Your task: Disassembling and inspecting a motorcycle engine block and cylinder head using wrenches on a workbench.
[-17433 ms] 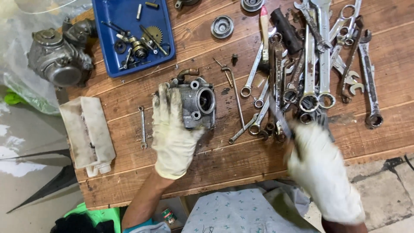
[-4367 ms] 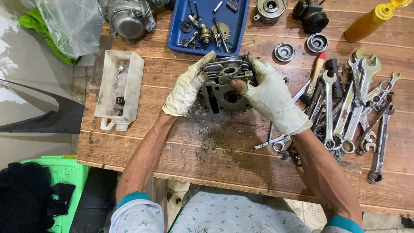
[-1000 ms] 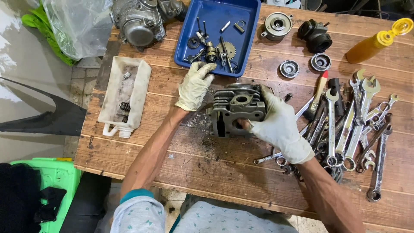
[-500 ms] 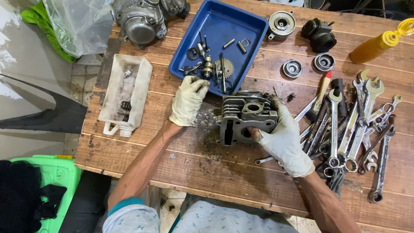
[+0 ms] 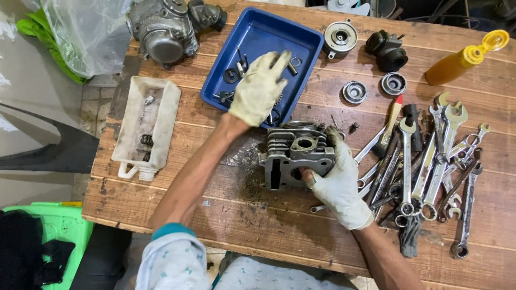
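A grey finned engine cylinder head [image 5: 293, 153] rests on the wooden table [image 5: 269, 225]. My right hand [image 5: 338, 185], in a dirty white glove, grips its right side. My left hand [image 5: 259, 88], also gloved, reaches into the blue tray [image 5: 252, 37] with fingers spread over small metal parts; whether it holds any of them is hidden under the palm.
Several wrenches [image 5: 430, 161] lie at the right, beside a red-handled tool [image 5: 392, 121]. A yellow bottle [image 5: 465, 56], round metal parts [image 5: 355, 91] and a black part [image 5: 388, 49] lie at the back. A carburettor [image 5: 166, 27] and a white cut container [image 5: 145, 126] sit left.
My left hand has left the cylinder head and moved up into the blue tray. The right hand keeps its grip on the head, which has settled lower on the table.
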